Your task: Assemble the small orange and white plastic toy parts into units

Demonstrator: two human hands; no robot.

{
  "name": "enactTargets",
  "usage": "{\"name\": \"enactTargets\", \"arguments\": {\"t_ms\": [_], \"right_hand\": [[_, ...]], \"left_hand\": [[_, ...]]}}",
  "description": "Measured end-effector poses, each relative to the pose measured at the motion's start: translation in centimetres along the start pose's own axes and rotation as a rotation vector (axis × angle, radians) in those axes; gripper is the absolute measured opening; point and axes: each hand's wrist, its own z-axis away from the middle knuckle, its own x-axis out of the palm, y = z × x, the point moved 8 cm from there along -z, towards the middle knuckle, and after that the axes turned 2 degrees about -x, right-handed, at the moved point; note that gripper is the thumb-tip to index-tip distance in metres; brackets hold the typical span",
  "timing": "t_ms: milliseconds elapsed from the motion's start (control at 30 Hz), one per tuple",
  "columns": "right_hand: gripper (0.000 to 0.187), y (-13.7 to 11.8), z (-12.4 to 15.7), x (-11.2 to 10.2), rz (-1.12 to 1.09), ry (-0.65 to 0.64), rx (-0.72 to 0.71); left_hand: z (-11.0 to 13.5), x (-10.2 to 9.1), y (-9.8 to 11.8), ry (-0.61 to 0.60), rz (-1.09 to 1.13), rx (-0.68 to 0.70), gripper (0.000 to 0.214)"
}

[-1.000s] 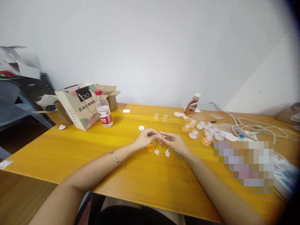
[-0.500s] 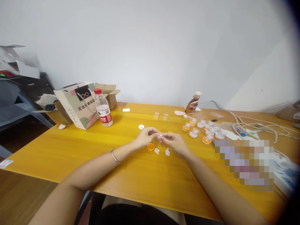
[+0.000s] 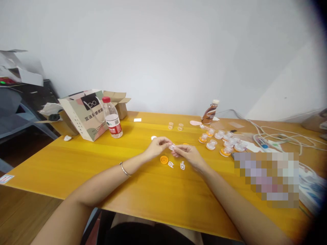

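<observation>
- left hand (image 3: 158,148) and right hand (image 3: 189,156) meet above the table, fingertips closed in a pinch on a small white perforated piece (image 3: 172,147); exact finger contact is too small to tell
- the piece sits between the hands, just off the table, near the middle of the yellow wooden table (image 3: 76,166); its long axis seems to run roughly left to right, tipped slightly up at the right end, but it is tiny and partly hidden
- just below the hands lie an orange round cap (image 3: 164,159) and two more white perforated pieces (image 3: 171,164) (image 3: 182,165), apart from each other
- looks done so far: a cluster of clear cups with orange bases (image 3: 221,143) stands at right, many seemingly put together
- looks left: the loose cap and white pieces by the hands, plus two small clear cups (image 3: 175,126) further up the table
- a white ring (image 3: 153,137) lies just past the left hand, partly hidden
- further back: a water bottle with a red cap (image 3: 111,119), a printed paper bag (image 3: 81,115), a bottled coffee drink (image 3: 211,113)
- white cables (image 3: 281,133) run along the right side
- a metal bangle (image 3: 125,169) sits on the left wrist
</observation>
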Motion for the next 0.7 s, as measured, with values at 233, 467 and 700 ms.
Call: {"name": "enactTargets", "arguments": {"t_ms": [233, 467, 700], "right_hand": [[0.023, 2.0, -0.3, -0.3, -0.114, 0.049, 0.075], [0.022, 2.1, -0.5, -0.7, -0.177, 0.035, 0.074], [0.021, 1.6, -0.4, -0.1, -0.189, -0.033, 0.015]], "left_hand": [[0.8, 0.2, 1.2, 0.037, -0.221, 0.175, 0.015], [1.4, 0.8, 3.0, -0.09, -0.383, 0.362, 0.021], [1.5, 0.5, 3.3, -0.051, -0.492, 0.401, 0.018]]}}
